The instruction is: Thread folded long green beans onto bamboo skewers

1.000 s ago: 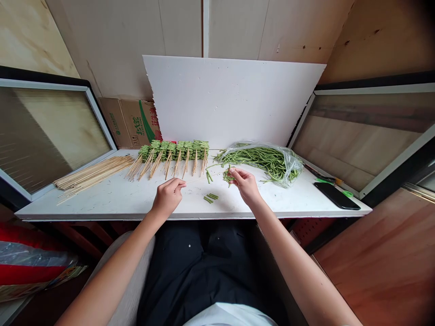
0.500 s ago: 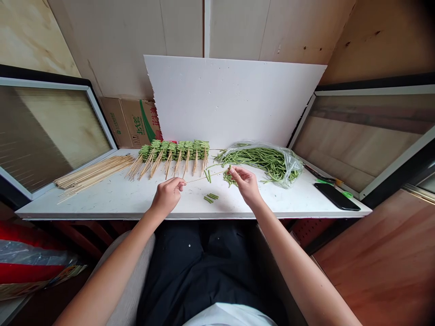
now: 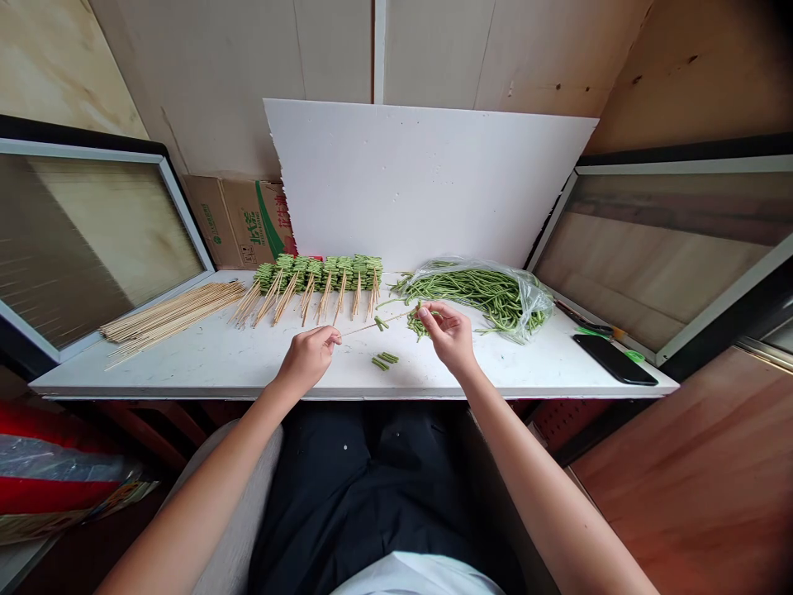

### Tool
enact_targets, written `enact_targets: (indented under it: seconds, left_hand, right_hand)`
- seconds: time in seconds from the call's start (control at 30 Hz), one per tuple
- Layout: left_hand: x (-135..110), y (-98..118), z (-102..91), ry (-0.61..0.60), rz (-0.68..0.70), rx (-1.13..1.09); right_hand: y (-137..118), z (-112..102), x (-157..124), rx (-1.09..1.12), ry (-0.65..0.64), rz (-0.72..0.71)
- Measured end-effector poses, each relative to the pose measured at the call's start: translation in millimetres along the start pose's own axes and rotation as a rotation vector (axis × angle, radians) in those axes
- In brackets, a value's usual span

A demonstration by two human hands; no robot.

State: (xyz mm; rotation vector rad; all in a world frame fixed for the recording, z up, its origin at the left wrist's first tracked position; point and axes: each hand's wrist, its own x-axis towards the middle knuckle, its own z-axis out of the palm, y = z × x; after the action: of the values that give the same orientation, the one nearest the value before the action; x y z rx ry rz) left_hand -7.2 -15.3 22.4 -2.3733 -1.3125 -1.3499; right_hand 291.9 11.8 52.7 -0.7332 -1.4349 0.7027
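My left hand [image 3: 308, 357] pinches one end of a thin bamboo skewer [image 3: 356, 331], which slants up to the right. Short green bean pieces [image 3: 381, 323] hang threaded around its middle. At the far tip, my right hand [image 3: 449, 332] is closed, with a green bean piece [image 3: 418, 308] between thumb and fingers against the skewer. Its fingertips partly hide that piece. Below the skewer, several cut bean pieces [image 3: 385, 360] lie on the white table [image 3: 248, 364]. More cut pieces [image 3: 416, 326] sit just behind my right hand, partly covered by it.
Finished bean skewers [image 3: 328, 277] stand stacked in a row at the back. Bare bamboo skewers [image 3: 173, 314] lie at left. A plastic bag of long green beans [image 3: 477, 289] is at back right, near scissors [image 3: 582, 318] and a black phone [image 3: 613, 359]. A white board [image 3: 427, 182] stands behind.
The bean pieces threaded on the skewer have swung from hanging nearly upright to a flatter slant. Both hands stay almost in place, keeping their grips.
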Motion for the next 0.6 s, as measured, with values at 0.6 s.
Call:
enact_targets:
  seconds: [0.6]
  left_hand:
    - [3,9,12.1,0.064,-0.023,-0.076]
  right_hand:
    - [14,11,-6,0.012,0.032,0.159]
